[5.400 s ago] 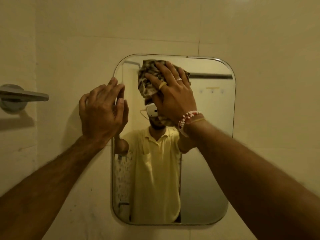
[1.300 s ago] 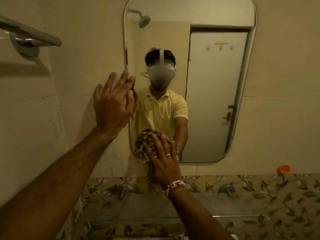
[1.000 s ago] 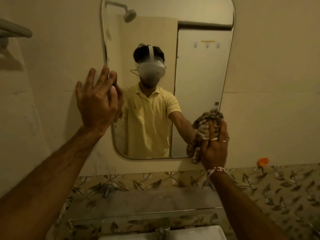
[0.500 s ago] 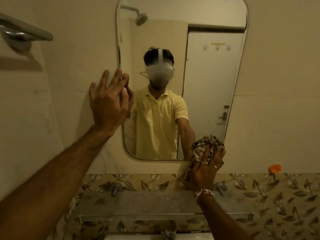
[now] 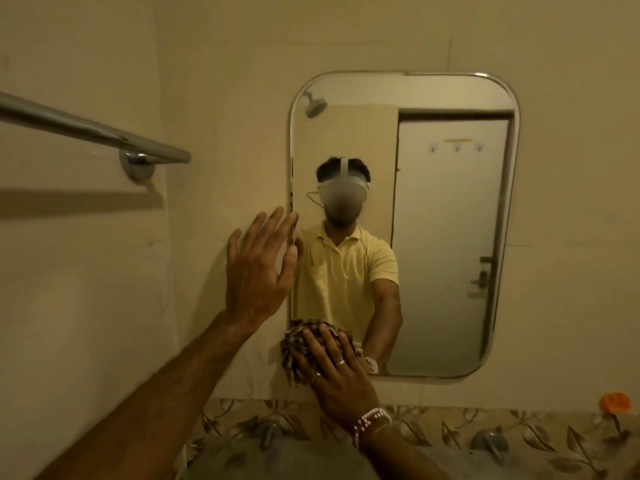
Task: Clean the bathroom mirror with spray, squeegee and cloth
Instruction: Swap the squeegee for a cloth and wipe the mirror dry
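Note:
A tall mirror (image 5: pixel 446 237) with rounded corners and a metal rim hangs on the beige wall. My right hand (image 5: pixel 337 374), with rings and a bead bracelet, presses a bunched, brown patterned cloth (image 5: pixel 299 348) against the mirror's lower left corner. My left hand (image 5: pixel 258 268) rests flat, fingers spread, on the wall at the mirror's left edge and holds nothing. The glass reflects a person in a yellow shirt, a shower head and a white door. No spray bottle or squeegee is in view.
A chrome towel bar (image 5: pixel 93 131) juts from the left wall at head height. Below the mirror runs a leaf-patterned tile band (image 5: pixel 519 434) with two metal pegs, and a small orange object (image 5: pixel 615 401) sits at the far right.
My right hand has swept the cloth along the mirror's bottom edge from the lower right corner to the lower left. My left hand stays at the left rim. The view has pulled back.

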